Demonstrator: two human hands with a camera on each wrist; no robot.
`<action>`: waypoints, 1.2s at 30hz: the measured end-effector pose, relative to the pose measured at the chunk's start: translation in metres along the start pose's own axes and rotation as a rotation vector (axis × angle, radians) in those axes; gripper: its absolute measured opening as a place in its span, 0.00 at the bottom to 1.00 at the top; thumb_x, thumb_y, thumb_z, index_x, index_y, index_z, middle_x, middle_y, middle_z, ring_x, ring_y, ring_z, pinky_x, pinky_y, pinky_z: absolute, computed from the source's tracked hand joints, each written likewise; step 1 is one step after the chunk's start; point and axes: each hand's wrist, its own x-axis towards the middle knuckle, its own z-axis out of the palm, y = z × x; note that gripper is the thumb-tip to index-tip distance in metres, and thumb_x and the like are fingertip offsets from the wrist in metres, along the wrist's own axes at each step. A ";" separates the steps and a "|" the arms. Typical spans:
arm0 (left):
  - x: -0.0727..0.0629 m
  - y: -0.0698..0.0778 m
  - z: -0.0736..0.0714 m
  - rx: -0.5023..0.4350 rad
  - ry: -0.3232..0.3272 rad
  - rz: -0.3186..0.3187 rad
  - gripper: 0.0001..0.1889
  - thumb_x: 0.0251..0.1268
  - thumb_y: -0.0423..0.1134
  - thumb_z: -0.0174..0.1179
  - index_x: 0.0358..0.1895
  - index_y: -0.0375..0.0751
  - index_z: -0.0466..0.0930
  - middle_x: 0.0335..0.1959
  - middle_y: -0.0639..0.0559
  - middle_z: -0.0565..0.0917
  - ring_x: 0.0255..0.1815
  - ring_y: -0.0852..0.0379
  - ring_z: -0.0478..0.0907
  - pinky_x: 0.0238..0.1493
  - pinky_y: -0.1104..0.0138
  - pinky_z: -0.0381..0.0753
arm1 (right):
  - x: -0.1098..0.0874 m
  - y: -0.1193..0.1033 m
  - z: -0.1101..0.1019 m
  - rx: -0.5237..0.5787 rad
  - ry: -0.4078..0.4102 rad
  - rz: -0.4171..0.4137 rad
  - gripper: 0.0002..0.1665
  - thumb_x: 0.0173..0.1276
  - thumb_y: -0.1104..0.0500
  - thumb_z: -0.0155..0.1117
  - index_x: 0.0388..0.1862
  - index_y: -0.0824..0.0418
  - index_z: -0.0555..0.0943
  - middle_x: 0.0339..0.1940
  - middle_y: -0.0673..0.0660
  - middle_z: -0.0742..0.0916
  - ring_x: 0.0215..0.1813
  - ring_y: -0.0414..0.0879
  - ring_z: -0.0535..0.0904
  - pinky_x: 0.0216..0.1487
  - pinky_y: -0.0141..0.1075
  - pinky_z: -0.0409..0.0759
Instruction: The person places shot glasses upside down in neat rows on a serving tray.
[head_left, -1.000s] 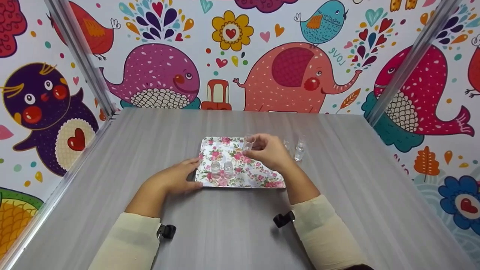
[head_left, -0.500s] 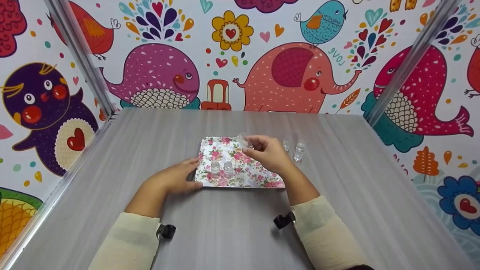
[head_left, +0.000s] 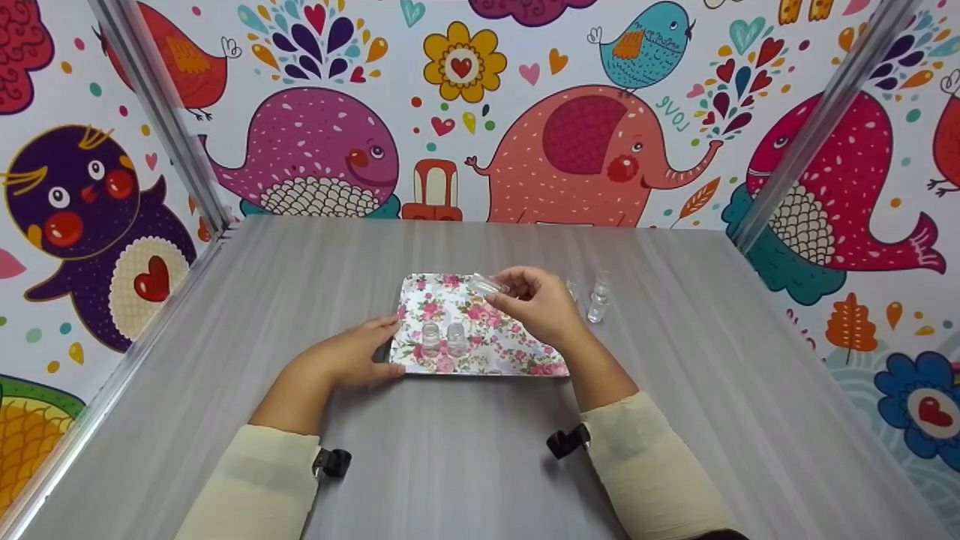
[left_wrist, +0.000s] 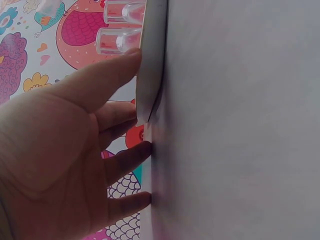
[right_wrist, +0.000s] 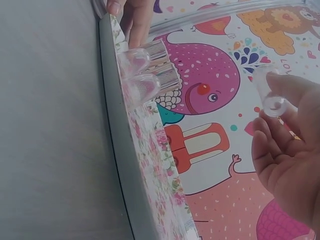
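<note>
While the right hand [head_left: 536, 304] pinches a transparent cup [head_left: 486, 284] off the floral tray [head_left: 517, 356], near frame center, the cup's long axis slants, free end toward upper left. The right forearm [head_left: 606, 369] extends from lower right; the left hand [head_left: 356, 354], fingers extended, rests against the tray's left edge.

two hands [head_left: 349, 354] [head_left: 541, 304], one floral tray [head_left: 510, 354], at least five glasses [head_left: 430, 339]
</note>
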 end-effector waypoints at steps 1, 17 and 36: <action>0.000 0.000 0.000 0.001 0.000 0.003 0.47 0.74 0.57 0.67 0.86 0.40 0.58 0.90 0.47 0.56 0.89 0.34 0.54 0.87 0.38 0.56 | 0.000 0.000 0.000 -0.008 0.004 0.002 0.18 0.68 0.48 0.80 0.53 0.52 0.91 0.40 0.54 0.88 0.41 0.47 0.81 0.40 0.34 0.83; 0.001 -0.001 0.001 0.001 0.011 0.019 0.46 0.74 0.56 0.67 0.85 0.37 0.59 0.89 0.44 0.57 0.88 0.34 0.55 0.88 0.40 0.56 | 0.000 0.007 0.006 -0.016 -0.031 -0.011 0.20 0.67 0.51 0.81 0.57 0.50 0.91 0.47 0.54 0.89 0.45 0.47 0.85 0.43 0.32 0.87; 0.001 -0.001 0.000 0.004 0.007 0.025 0.46 0.75 0.56 0.67 0.86 0.37 0.58 0.89 0.45 0.57 0.88 0.34 0.55 0.87 0.40 0.57 | 0.000 0.021 0.027 -0.125 -0.207 0.079 0.23 0.66 0.60 0.80 0.60 0.53 0.90 0.52 0.49 0.93 0.52 0.47 0.87 0.52 0.40 0.89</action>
